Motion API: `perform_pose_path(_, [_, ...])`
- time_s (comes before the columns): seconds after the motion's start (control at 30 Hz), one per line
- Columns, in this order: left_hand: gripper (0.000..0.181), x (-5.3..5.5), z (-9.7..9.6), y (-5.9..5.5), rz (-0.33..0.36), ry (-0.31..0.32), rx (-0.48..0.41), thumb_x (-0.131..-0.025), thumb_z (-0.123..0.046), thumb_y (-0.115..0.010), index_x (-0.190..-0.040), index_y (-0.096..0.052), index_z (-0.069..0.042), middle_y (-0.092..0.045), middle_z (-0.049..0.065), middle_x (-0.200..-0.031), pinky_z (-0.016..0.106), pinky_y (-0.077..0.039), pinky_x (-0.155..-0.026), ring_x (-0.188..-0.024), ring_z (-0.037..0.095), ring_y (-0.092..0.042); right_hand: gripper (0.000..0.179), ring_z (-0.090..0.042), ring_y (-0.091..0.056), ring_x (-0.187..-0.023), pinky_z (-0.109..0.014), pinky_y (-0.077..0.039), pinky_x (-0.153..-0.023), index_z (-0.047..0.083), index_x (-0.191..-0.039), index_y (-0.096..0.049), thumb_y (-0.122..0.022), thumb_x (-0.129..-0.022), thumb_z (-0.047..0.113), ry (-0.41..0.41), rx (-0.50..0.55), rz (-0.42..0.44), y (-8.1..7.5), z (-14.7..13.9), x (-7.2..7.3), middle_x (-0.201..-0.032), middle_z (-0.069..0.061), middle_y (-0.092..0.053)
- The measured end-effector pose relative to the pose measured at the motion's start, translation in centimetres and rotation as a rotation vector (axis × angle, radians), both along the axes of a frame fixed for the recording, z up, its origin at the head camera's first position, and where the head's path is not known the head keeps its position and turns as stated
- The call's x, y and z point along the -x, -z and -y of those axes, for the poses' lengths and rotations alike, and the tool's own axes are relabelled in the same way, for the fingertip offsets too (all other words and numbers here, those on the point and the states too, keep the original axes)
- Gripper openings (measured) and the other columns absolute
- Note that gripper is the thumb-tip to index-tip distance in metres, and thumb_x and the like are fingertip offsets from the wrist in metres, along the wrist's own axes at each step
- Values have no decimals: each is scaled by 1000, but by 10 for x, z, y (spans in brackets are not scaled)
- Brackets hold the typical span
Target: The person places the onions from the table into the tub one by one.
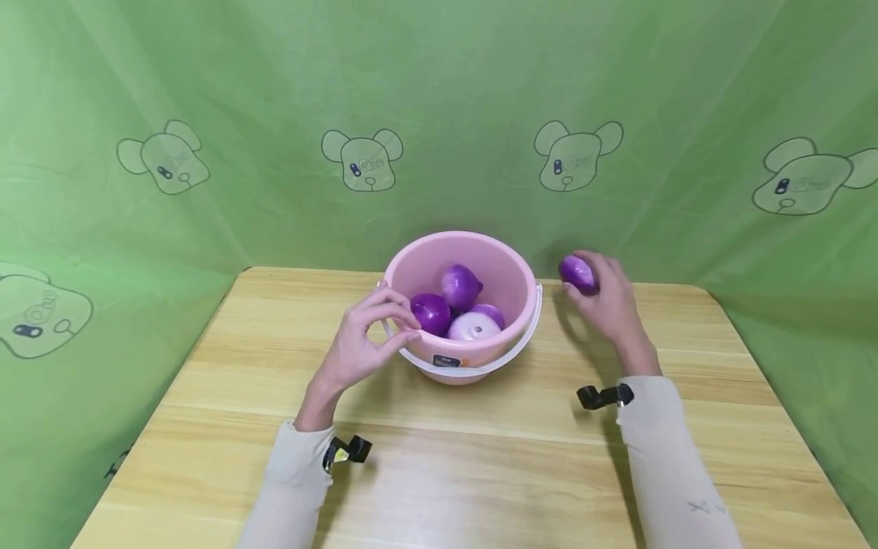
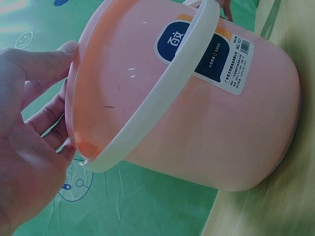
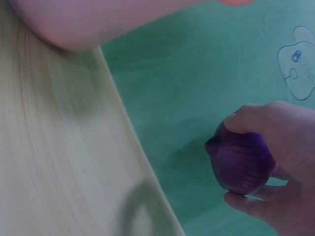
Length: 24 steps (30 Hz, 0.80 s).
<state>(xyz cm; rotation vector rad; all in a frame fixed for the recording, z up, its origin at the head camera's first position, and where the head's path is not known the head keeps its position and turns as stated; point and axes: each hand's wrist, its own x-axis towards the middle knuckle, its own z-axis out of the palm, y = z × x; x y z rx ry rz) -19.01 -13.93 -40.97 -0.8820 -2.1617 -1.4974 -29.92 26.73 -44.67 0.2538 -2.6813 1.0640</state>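
Observation:
A pink bucket (image 1: 511,328) with a white handle (image 2: 162,98) stands on the table, several purple onions (image 1: 461,287) lying inside it. My left hand (image 1: 363,332) holds the bucket's rim at its near left side, thumb and fingers against the edge. To the right of the bucket, my right hand (image 1: 607,301) grips another purple onion (image 3: 241,160) between thumb and fingers. That onion is raised above the table near its back edge, its pointed end towards the bucket. In the right wrist view only the bucket's lower part (image 3: 98,24) shows.
The wooden table (image 1: 466,473) ends at a green curtain (image 1: 466,91) printed with bear heads, close behind the bucket. A black wrist camera (image 1: 346,451) sits on the left forearm and another (image 1: 605,396) on the right.

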Motion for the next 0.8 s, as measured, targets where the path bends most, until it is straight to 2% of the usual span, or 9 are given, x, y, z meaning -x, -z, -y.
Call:
perform_pose_path(0.27, [18,0,2,-1,-7,7,3,-79,2,-85,-94,-77,-6,-70,15,-104,51,-22,-126,-98,25,-63,66,-50,-42,-134,-77,-35,-107,17,-150,-49,-78,-91,18,5,32,-49,-7,7,-10,-150,-26,-42])
perform_pose_path(0.43, [18,-2,1,-2,-5,4,4,-79,3,-84,-94,-76,-5,-69,15,-104,53,-20,-126,-99,26,-63,65,-49,-42,-134,-77,-35,-107,16,-149,-51,-78,-90,17,13,51,-69,-14,11,-16,-150,-26,-43])
perform_pose_path(0.7, [17,-16,-5,-25,12,-1,4,-77,13,-80,-90,-73,4,-67,22,-100,60,-22,-124,-94,30,-63,63,-50,-43,-132,-76,-35,-108,12,-148,-52,-78,-90,15,22,86,-105,-30,14,-27,-147,-27,-45])
perform_pose_path(0.73, [17,-17,-5,-26,12,1,3,-77,13,-80,-90,-73,5,-67,22,-100,61,-21,-124,-95,30,-63,63,-50,-43,-132,-76,-35,-108,13,-148,-52,-78,-90,15,25,87,-107,-32,14,-28,-147,-27,-45])
perform_pose_path(0.8, [17,-14,-4,-22,9,0,3,-77,11,-81,-90,-73,3,-68,21,-100,60,-21,-124,-95,29,-63,64,-49,-43,-133,-76,-35,-108,14,-149,-52,-78,-91,16,30,92,-113,-35,14,-30,-148,-26,-45])
